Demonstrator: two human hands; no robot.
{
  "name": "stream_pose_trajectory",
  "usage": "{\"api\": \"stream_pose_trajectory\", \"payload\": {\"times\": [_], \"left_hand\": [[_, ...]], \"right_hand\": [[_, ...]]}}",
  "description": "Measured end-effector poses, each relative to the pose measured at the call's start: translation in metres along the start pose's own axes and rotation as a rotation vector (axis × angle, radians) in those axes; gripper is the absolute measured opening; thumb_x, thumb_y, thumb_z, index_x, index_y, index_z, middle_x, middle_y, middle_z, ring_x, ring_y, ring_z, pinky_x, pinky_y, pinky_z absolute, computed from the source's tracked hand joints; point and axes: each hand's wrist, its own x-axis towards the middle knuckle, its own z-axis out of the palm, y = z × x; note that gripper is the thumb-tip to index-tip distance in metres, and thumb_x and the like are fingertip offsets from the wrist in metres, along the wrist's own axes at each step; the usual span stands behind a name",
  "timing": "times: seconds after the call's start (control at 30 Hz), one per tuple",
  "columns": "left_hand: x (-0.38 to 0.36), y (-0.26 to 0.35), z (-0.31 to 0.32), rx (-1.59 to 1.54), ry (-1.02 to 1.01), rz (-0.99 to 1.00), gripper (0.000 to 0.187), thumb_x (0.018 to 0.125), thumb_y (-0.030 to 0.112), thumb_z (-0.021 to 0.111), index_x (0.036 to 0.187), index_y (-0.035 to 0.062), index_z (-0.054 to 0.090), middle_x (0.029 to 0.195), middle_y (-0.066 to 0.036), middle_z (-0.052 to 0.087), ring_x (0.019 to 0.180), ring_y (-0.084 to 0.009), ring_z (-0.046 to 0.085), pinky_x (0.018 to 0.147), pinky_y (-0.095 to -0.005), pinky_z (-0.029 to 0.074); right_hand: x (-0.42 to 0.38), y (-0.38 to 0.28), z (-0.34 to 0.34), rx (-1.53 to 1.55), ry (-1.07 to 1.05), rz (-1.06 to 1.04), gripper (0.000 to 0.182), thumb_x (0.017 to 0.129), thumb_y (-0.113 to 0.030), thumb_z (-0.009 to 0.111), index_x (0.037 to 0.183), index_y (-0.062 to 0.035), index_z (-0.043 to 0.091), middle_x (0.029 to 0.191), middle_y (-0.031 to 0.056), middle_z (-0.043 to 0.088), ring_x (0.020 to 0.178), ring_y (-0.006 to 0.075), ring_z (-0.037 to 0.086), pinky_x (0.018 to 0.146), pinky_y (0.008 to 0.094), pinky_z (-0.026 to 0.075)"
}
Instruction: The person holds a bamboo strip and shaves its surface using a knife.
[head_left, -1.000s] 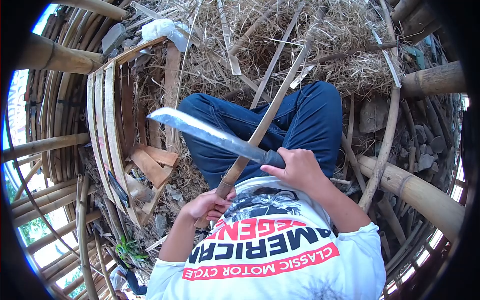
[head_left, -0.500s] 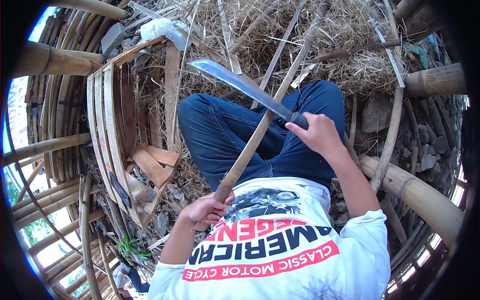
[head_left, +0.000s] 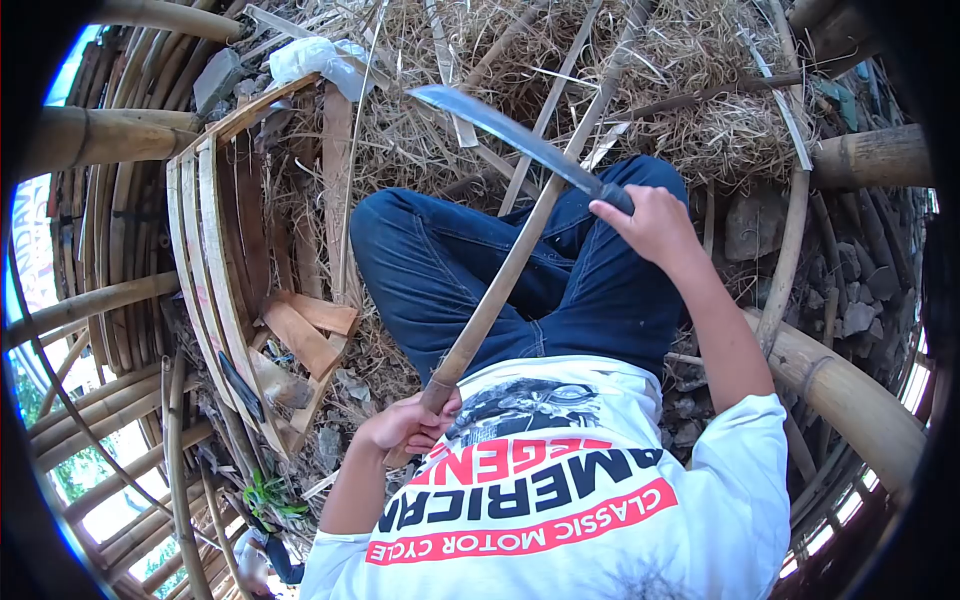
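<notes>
My left hand (head_left: pixel 410 422) is closed round the near end of a long bamboo strip (head_left: pixel 500 285), close to my shirt. The strip slants up and to the right across my crossed legs in dark jeans. My right hand (head_left: pixel 650 225) grips the dark handle of a machete (head_left: pixel 510 133) above my right knee. Its long, curved blade points up and to the left and crosses over the strip. Where they cross, I cannot tell whether blade and strip touch.
Dry straw and fibres (head_left: pixel 700 130) cover the ground ahead, with loose strips among them. A slatted wooden frame (head_left: pixel 215 250) lies at the left, near a white plastic bag (head_left: pixel 310 62). Thick bamboo poles (head_left: pixel 840 385) run at both sides; stones (head_left: pixel 857 318) lie at the right.
My right hand and the machete have moved up and to the right along the strip. My left hand still holds the strip's near end, almost in place.
</notes>
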Motion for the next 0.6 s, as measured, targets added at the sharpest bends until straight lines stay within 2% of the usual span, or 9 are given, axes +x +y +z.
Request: {"api": "stream_pose_trajectory", "payload": {"times": [0.13,0.23,0.3,0.33,0.4,0.5,0.53,0.57,0.6], "left_hand": [[-0.002,-0.004,-0.005,-0.004,-0.004,-0.017,0.023,0.083,0.007,0.050,0.101,0.0131,0.037,0.070,0.003,0.034,0.047,-0.0033,0.028,0.039,-0.0196,0.023],[-0.002,-0.003,-0.005,-0.020,-0.015,0.010,0.022,0.084,0.007,0.050,0.101,0.0128,0.036,0.069,0.003,0.035,0.046,-0.0035,0.028,0.039,-0.0201,0.023],[-0.002,0.000,-0.005,0.009,-0.083,0.039,0.021,0.085,0.008,0.050,0.101,0.0128,0.036,0.068,0.004,0.034,0.046,-0.0035,0.028,0.039,-0.0204,0.022],[-0.001,0.000,-0.003,-0.007,-0.079,0.047,0.021,0.085,0.008,0.050,0.101,0.0128,0.036,0.068,0.004,0.034,0.046,-0.0035,0.028,0.039,-0.0204,0.022],[-0.001,0.001,0.000,0.011,-0.057,0.021,0.020,0.087,0.008,0.050,0.101,0.0131,0.036,0.067,0.004,0.033,0.046,-0.0034,0.028,0.039,-0.0204,0.022],[0.003,0.003,0.003,0.006,-0.048,0.018,0.021,0.086,0.007,0.049,0.101,0.0136,0.036,0.066,0.005,0.032,0.046,-0.0032,0.028,0.039,-0.0203,0.021],[0.004,0.004,0.004,-0.010,-0.067,0.010,0.021,0.086,0.007,0.049,0.101,0.0137,0.037,0.066,0.005,0.031,0.046,-0.0031,0.027,0.039,-0.0203,0.021],[0.006,0.004,0.004,-0.021,-0.083,0.025,0.022,0.085,0.007,0.049,0.102,0.0136,0.037,0.067,0.005,0.032,0.046,-0.0030,0.027,0.039,-0.0199,0.020],[0.007,0.003,0.004,-0.014,-0.085,0.018,0.022,0.085,0.007,0.049,0.102,0.0136,0.037,0.067,0.005,0.032,0.046,-0.0030,0.027,0.039,-0.0199,0.020]], "right_hand": [[0.025,0.029,-0.015,0.032,0.076,0.092,0.062,0.087,-0.063,0.061,0.087,-0.0023,0.073,0.084,0.0243,0.070,0.088,0.0418,0.069,0.080,0.0493,0.054],[0.036,0.038,-0.020,0.041,0.086,0.139,0.059,0.088,-0.061,0.061,0.089,-0.0028,0.073,0.084,0.0245,0.070,0.087,0.0414,0.068,0.078,0.0484,0.053],[0.024,0.032,-0.022,0.184,0.089,0.144,0.056,0.090,-0.058,0.061,0.090,-0.0028,0.072,0.080,0.0254,0.068,0.084,0.0411,0.069,0.075,0.0484,0.052],[0.012,0.023,-0.011,0.297,0.210,0.016,0.049,0.091,-0.051,0.064,0.091,-0.0026,0.072,0.074,0.0251,0.066,0.076,0.0393,0.068,0.068,0.0459,0.051],[-0.021,0.002,-0.006,0.436,0.071,0.012,0.040,0.090,-0.041,0.069,0.092,-0.0018,0.072,0.068,0.0218,0.064,0.063,0.0332,0.065,0.059,0.0402,0.048],[-0.075,-0.037,0.018,0.549,-0.051,-0.049,0.048,0.083,-0.049,0.074,0.088,-0.0017,0.071,0.068,0.0213,0.065,0.066,0.0336,0.068,0.061,0.0406,0.051],[-0.089,-0.057,0.010,0.519,-0.197,0.003,0.048,0.082,-0.050,0.075,0.086,-0.0019,0.071,0.066,0.0197,0.065,0.065,0.0356,0.069,0.061,0.0409,0.052],[-0.101,-0.068,0.014,0.544,-0.250,-0.014,0.051,0.080,-0.053,0.076,0.084,-0.0020,0.071,0.064,0.0190,0.065,0.062,0.0372,0.068,0.061,0.0415,0.053],[-0.111,-0.074,0.024,0.419,-0.212,-0.119,0.058,0.080,-0.059,0.073,0.083,-0.0016,0.071,0.064,0.0197,0.065,0.063,0.0367,0.068,0.061,0.0421,0.054]]}}
